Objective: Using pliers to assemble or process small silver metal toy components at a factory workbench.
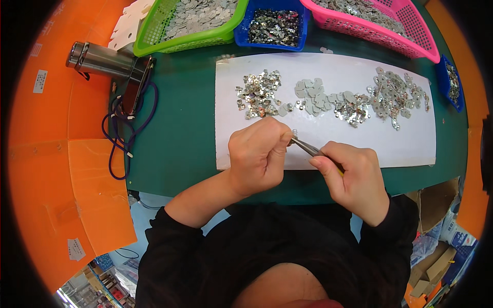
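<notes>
My left hand is closed in a pinch above the front of the white board. A small metal piece sits at its fingertips, mostly hidden. From the right, my right hand grips needle-nose pliers with a bit of yellow handle showing; their narrow tip meets the small metal piece. Just beyond my left hand lies a heap of shiny small metal parts. Flat grey metal plates are piled to its right, followed by a mixed pile and a larger pile of metal pieces.
Along the far edge stand a green basket, a blue bin and a pink basket, all holding metal parts. A smaller blue bin is at right. At left are a steel flask, a phone and a purple cord.
</notes>
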The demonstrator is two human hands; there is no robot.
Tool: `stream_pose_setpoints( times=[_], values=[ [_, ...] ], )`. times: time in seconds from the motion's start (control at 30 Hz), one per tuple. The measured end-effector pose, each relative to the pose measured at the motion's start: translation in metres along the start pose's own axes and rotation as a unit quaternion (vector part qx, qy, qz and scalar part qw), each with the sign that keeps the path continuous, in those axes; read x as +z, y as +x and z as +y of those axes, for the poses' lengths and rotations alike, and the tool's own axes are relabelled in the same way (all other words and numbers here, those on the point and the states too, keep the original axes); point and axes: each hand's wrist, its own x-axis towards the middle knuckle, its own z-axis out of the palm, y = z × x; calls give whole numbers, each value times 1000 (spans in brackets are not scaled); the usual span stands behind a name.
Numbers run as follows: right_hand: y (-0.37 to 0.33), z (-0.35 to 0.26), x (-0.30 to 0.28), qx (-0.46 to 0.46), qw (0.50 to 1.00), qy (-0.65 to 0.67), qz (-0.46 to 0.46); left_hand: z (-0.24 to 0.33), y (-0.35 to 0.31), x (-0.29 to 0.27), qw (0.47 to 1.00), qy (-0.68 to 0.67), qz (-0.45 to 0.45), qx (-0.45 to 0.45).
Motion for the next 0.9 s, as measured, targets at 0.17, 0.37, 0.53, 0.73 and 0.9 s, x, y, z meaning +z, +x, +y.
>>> stream_pose_setpoints(
  times=[0.17,0.37,0.53,0.73,0.9],
  values=[
    [-1,1,3,-6,1000,8,15,1,8,2,999,3,40,20],
    [3,0,-14,22,998,62,-7,1,4,-3,996,-67,-33,-40],
    [3,-1,-18,13,998,63,7,-4,8,-5,998,-41,-38,7],
    [4,0,-29,7,1000,-6,-3,-1,10,-2,998,-33,-54,30],
    [6,-3,-41,21,996,-52,-72,-3,10,1,998,-27,-51,40]
  ],
)
